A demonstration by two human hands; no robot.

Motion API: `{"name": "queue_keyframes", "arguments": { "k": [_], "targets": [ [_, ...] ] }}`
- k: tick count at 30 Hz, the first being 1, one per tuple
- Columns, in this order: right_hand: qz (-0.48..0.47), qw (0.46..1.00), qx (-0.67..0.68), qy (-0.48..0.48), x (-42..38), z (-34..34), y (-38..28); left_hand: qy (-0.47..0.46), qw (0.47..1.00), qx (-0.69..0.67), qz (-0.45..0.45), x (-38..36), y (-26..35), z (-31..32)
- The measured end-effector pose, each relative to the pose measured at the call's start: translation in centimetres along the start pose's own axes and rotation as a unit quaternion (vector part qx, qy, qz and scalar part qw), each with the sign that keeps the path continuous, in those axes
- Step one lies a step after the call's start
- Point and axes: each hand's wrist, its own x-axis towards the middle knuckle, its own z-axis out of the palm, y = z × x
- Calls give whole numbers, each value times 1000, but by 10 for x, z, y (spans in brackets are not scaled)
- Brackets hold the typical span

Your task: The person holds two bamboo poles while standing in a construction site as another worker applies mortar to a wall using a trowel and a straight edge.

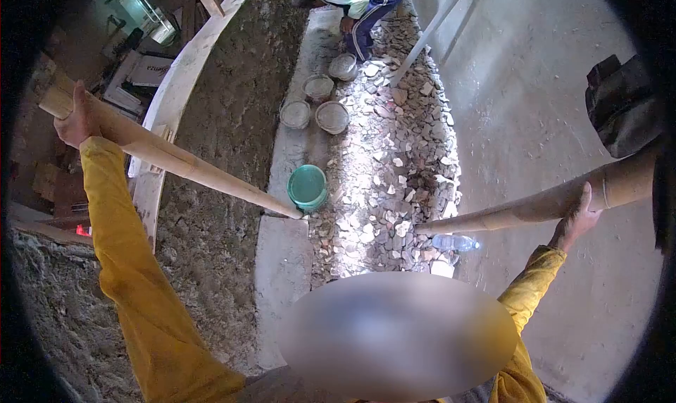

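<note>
My left hand [79, 121] is wrapped round the upper part of a bamboo pole [176, 160] at the left. That pole slants down to the right, its lower end beside a green bucket [308, 187]. At the right, my right hand [580, 216] holds a second, thicker bamboo pole [521, 213], with the fingers on its near side and top. This pole's thin end reaches the rubble strip [394, 170], just above a clear plastic bottle [454, 243]. Both arms are stretched wide in yellow sleeves.
Several grey-topped buckets [332, 117] stand on the concrete ledge [283, 255]. A person [370, 12] crouches at the top. A pale post [429, 33] leans at the upper right. Dark fabric [623, 107] shows at the far right. A curved pale board [186, 86] runs along the left.
</note>
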Motion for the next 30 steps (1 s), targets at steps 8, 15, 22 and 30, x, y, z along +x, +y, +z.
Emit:
{"name": "queue_keyframes", "arguments": {
  "k": [8,15,22,30],
  "targets": [
    [23,998,61,-19,-4,3,-6,-5,1000,-29,-4,-3,-1,-1],
    [11,999,28,-14,-4,2,-7,-27,1000,-1,-4,-4,4,-3],
    [14,998,52,-19,-6,-3,-5,-6,1000,-1,-10,-5,4,-6],
    [16,999,48,-2,-5,4,-8,-29,998,-59,-5,10,-15,1]
  ]
}}
